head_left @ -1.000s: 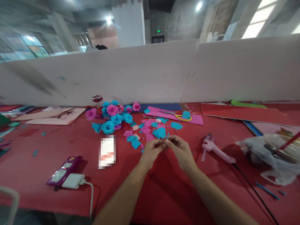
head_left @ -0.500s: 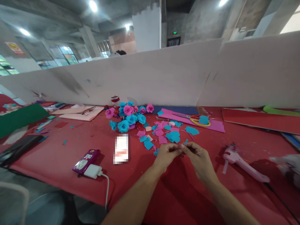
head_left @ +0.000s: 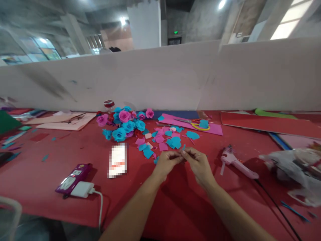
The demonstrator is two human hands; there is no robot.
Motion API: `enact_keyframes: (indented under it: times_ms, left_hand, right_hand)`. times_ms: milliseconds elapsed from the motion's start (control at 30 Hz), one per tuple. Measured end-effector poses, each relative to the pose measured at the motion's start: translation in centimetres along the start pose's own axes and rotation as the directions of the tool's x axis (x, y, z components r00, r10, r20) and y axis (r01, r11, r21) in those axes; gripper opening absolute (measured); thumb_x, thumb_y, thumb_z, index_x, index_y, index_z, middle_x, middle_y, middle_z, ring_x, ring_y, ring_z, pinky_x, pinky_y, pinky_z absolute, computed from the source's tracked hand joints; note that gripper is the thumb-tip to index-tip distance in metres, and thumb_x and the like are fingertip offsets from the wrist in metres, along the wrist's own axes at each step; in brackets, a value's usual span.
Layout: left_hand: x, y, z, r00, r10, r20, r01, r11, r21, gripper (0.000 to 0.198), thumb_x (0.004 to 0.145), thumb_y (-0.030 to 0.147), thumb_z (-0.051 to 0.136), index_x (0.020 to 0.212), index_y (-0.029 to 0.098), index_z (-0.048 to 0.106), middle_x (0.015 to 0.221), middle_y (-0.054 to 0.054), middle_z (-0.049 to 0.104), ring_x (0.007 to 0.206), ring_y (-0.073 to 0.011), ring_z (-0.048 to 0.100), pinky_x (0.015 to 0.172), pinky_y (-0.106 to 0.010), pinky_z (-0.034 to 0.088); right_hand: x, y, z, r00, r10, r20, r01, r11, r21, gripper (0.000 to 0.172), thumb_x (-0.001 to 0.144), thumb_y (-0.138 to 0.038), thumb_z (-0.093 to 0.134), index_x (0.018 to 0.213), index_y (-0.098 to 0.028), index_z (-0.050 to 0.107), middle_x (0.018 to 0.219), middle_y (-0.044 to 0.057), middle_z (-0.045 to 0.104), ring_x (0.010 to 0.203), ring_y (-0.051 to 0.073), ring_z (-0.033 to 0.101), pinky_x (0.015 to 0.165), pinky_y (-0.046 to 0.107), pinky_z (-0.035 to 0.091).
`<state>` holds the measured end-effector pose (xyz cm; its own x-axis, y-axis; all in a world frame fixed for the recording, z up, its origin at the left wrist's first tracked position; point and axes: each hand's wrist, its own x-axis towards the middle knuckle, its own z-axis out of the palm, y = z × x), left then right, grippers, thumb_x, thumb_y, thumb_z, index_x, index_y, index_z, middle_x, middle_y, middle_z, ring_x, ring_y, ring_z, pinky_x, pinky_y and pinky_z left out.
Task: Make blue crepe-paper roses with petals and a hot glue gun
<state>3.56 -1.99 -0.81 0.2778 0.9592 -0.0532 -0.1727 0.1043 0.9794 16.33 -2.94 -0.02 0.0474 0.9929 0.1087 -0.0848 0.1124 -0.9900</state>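
Note:
Above the red table, my left hand (head_left: 165,164) and my right hand (head_left: 199,164) meet fingertip to fingertip, both pinched closed. A small blue paper piece (head_left: 184,147) pokes up where the fingertips join; the fingers hide the rest of it. Just beyond lie loose blue paper petals (head_left: 174,143) and pink paper petals (head_left: 163,146), scattered in a heap. Behind them, yellow-handled scissors (head_left: 199,126) rest on a pink paper sheet (head_left: 215,129). Left of the heap is a bunch of blue and pink paper flowers (head_left: 128,126).
A pink glue gun (head_left: 239,164) lies right of my hands, its black cord running toward the front. Further right is a clear plastic bag (head_left: 291,170). A purple power strip (head_left: 75,179) with a white charger (head_left: 82,189) and a blurred-out white rectangle (head_left: 117,160) lie left.
My view has turned to the right, so everything appears shifted left and more of the plastic bag shows. Both hands keep the same pinch at the fingertips.

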Motion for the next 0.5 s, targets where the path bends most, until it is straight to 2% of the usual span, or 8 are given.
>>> enact_keyframes:
  times_ms: [133, 200, 300, 500]
  left_hand:
    - [0.08, 0.0, -0.13, 0.999, -0.008, -0.043, 0.009, 1.0, 0.017, 0.018, 0.066, 0.032, 0.074, 0.074, 0.016, 0.074, 0.073, -0.005, 0.072, 0.072, -0.0172, 0.063, 0.078, -0.032, 0.046]
    - [0.12, 0.02, -0.16, 0.999, -0.013, -0.039, 0.014, 1.0, 0.023, 0.018, 0.065, 0.032, 0.076, 0.073, 0.016, 0.074, 0.073, -0.005, 0.072, 0.072, -0.0172, 0.063, 0.078, -0.031, 0.046]
    - [0.2, -0.11, -0.23, 0.999, -0.017, -0.031, 0.017, 1.0, 0.014, 0.019, 0.065, 0.033, 0.076, 0.075, 0.016, 0.074, 0.075, -0.004, 0.072, 0.071, -0.0161, 0.062, 0.077, -0.03, 0.046]
    - [0.38, -0.34, -0.36, 1.0, -0.01, -0.025, 0.01, 1.0, 0.022, 0.02, 0.064, 0.031, 0.077, 0.077, 0.016, 0.075, 0.075, -0.005, 0.072, 0.072, -0.016, 0.062, 0.079, -0.031, 0.045]
  right_hand:
    - [0.05, 0.23, 0.14, 0.999, 0.051, -0.002, -0.051, 0.996, 0.073, 0.023, 0.07, -0.04, 0.07, 0.078, -0.018, 0.067, 0.073, 0.002, 0.064, 0.065, 0.015, 0.055, 0.063, 0.028, 0.046]
    - [0.1, 0.29, 0.14, 0.998, 0.055, -0.025, -0.052, 0.994, 0.101, 0.021, 0.069, -0.037, 0.071, 0.074, -0.018, 0.066, 0.069, 0.001, 0.062, 0.063, 0.014, 0.054, 0.062, 0.028, 0.047]
    - [0.14, 0.25, 0.04, 0.999, 0.024, -0.022, -0.021, 0.996, 0.09, 0.018, 0.071, -0.035, 0.068, 0.068, -0.018, 0.064, 0.064, 0.0, 0.059, 0.06, 0.013, 0.052, 0.059, 0.026, 0.046]
    - [0.1, 0.14, 0.06, 1.0, 0.02, 0.018, -0.021, 0.999, 0.05, 0.017, 0.074, -0.035, 0.065, 0.075, -0.019, 0.068, 0.072, 0.002, 0.064, 0.067, 0.014, 0.054, 0.065, 0.027, 0.045]
